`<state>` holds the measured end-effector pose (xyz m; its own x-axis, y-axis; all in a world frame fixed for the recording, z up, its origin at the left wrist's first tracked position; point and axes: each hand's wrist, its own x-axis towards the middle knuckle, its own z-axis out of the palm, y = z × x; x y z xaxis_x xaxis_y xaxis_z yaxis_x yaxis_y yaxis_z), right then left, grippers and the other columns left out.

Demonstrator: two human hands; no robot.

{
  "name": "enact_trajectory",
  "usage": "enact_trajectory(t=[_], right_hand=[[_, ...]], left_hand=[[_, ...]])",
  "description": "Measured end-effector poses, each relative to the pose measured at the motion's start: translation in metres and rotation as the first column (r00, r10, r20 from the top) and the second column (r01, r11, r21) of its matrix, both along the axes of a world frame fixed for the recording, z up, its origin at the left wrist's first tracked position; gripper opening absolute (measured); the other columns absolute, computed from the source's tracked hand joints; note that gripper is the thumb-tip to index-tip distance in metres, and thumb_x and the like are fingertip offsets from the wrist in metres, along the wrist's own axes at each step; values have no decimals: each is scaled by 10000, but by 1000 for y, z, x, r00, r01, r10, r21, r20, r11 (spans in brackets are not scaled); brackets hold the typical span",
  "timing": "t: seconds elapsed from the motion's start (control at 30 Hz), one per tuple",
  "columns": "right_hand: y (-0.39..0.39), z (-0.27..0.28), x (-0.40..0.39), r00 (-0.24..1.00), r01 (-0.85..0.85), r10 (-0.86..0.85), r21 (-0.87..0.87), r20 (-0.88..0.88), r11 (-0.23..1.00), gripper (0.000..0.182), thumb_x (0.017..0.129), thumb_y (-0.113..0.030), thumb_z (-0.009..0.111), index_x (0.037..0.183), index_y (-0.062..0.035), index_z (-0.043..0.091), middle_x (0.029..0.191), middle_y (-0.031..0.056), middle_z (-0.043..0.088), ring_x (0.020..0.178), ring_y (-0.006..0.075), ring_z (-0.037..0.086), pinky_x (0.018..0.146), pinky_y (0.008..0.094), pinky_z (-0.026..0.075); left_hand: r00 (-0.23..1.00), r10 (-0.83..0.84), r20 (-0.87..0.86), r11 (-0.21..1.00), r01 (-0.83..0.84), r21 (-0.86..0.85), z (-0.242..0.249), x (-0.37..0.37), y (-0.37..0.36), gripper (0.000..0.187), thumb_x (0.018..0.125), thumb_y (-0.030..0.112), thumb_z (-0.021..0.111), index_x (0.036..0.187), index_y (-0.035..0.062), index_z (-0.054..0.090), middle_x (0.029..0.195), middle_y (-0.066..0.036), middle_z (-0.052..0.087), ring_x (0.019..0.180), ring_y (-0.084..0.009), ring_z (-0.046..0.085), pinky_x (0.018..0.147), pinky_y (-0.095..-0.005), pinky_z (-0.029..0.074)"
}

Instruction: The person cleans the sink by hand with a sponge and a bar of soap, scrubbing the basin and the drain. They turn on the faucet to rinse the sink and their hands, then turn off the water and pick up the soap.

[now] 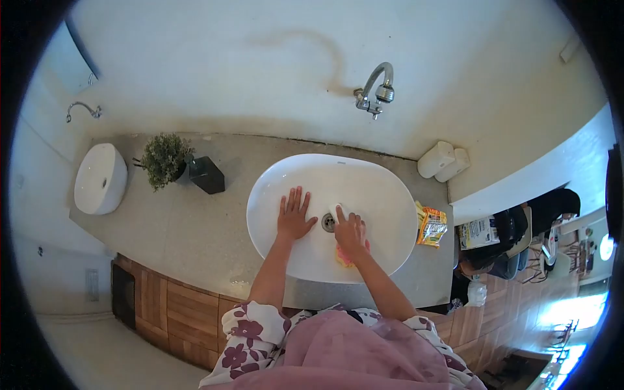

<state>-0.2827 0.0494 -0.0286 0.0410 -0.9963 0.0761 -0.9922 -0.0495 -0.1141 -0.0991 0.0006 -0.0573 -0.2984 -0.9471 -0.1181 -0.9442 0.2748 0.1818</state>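
Observation:
My left hand point(296, 218) lies flat inside the white oval basin point(279, 175), fingers spread, left of the drain point(328, 223). My right hand point(351, 234) is on the other side of the drain, closed over a small white piece point(336, 210) whose end shows past the fingertips at the drain's upper edge. Beneath that hand a pink and yellow thing point(343, 258), like a sponge or wrapper, shows in the basin, partly covered by the hand and wrist.
A chrome wall tap point(377, 91) hangs above the basin. On the grey counter point(195, 240) stand a potted plant point(166, 159), a dark box-shaped container point(207, 175), a second basin point(101, 179), an orange-yellow packet point(431, 227) and white rolls point(442, 161). A person point(552, 205) is at right.

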Motion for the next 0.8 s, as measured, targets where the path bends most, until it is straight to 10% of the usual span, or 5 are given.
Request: enact_trajectory(t=[0.2,0.43,0.5,0.73,0.8], right_hand=[[12,6,-10,976,-215,215,12,25,976,532,810,-211,612,1328,-155,503,924,163,595,909,306,602,788,446,493],[7,-6,11,1000,11,-11,7,6,1000,507,814,-188,586,1314,-161,515,959,169,622,894,320,630,750,459,520],[11,-8,3,980,-185,184,-5,-71,983,492,814,-197,588,1301,-157,525,932,164,623,888,313,630,721,465,521],[2,1,11,992,120,-120,4,39,993,445,827,-171,563,1271,-144,545,952,159,616,905,308,620,737,455,516],[5,-2,5,994,-95,99,87,-44,992,515,801,-211,593,1309,-162,522,936,156,598,895,310,608,748,458,505]], left_hand=[[1000,-27,10,999,27,22,3,1,-1,902,859,631,458,1532,180,60,1593,-103,-52,1468,-257,-72,1163,-472,-49],[997,-63,33,993,60,98,8,3,-5,1010,802,657,538,1531,165,42,1589,-129,-57,1464,-270,-96,1158,-475,-63],[999,-49,9,993,47,111,6,2,-5,1011,802,649,545,1531,161,44,1589,-132,-57,1464,-276,-99,1157,-474,-62],[995,-94,44,985,87,152,10,5,-8,1085,778,670,569,1527,154,-22,1577,-154,-122,1454,-300,-139,1148,-506,-58],[993,-110,51,979,99,179,13,6,-8,1119,754,672,595,1526,152,-23,1574,-162,-126,1452,-308,-142,1147,-507,-64]])
